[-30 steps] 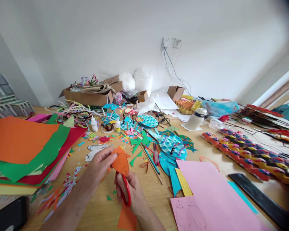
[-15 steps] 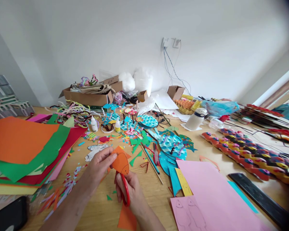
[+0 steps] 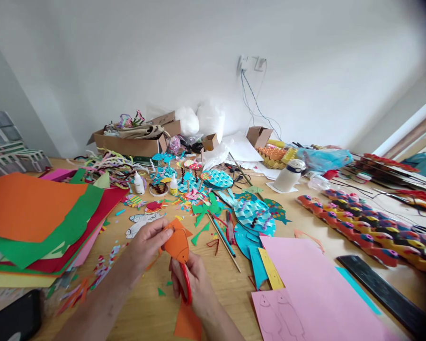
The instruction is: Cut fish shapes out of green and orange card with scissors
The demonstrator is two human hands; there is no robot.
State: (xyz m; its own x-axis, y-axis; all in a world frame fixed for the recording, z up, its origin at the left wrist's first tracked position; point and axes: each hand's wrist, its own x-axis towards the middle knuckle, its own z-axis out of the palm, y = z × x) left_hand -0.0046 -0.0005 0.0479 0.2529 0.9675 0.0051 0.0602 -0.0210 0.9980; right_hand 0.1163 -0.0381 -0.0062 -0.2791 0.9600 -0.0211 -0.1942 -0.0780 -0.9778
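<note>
My left hand (image 3: 151, 241) pinches an orange paper fish (image 3: 177, 243) by its upper left part, thumb on top. Dark drawn lines mark the fish's outline, gill and eye, and its head points down toward me. Just below, my right hand (image 3: 195, 279) is closed round the red handles of a pair of scissors (image 3: 186, 284). The scissors' blades are hidden behind the fish, so I cannot tell how far apart they are. Under my right wrist lies an orange paper scrap (image 3: 187, 322) on the wooden table.
Coloured paper sheets (image 3: 31, 203) are stacked at left, above a black phone (image 3: 14, 315). Pink paper (image 3: 315, 284) with drawn fish lies at right, near a black bar (image 3: 379, 293). Glue bottles (image 3: 138, 183), blue paper fish (image 3: 253, 213) and a light-coloured thermos (image 3: 289, 176) stand or lie farther back.
The orange fish has turned slightly, its head tipping down and left. Both hands have stayed almost in place, still holding the fish and the scissors.
</note>
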